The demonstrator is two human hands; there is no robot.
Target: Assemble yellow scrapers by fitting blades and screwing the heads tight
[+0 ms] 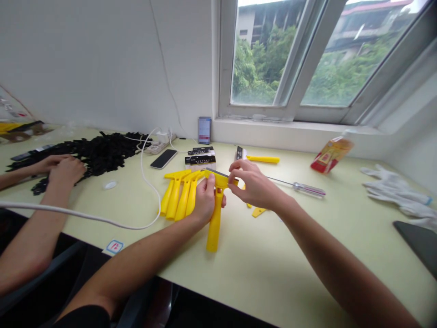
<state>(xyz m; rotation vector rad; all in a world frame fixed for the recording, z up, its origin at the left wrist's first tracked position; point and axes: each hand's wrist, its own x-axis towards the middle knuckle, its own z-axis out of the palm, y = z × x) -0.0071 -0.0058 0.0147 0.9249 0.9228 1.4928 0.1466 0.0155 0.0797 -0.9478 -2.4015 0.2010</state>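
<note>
My left hand (205, 200) is wrapped round the neck of a yellow scraper (213, 228), its thumb lying on the head. The handle hangs down toward the table's front edge, and a dark blade strip (218, 172) runs along the top of the head. At the right end of that head, my right hand (251, 182) is closed, thumb and fingers pinching the tip; what exactly lies between them is partly hidden. Left of my left hand, several yellow scraper handles (175, 198) lie side by side. Beneath my right hand is a small yellow piece (258, 212).
Black blade packs (200, 160), a phone (164, 159) and another scraper (262, 159) lie behind. A screwdriver (309, 189), tilted drink bottle (331, 155) and white gloves (398, 191) are rightward. A white cable (102, 220) crosses leftward, near a co-worker's hands (66, 169) and black pieces (105, 152).
</note>
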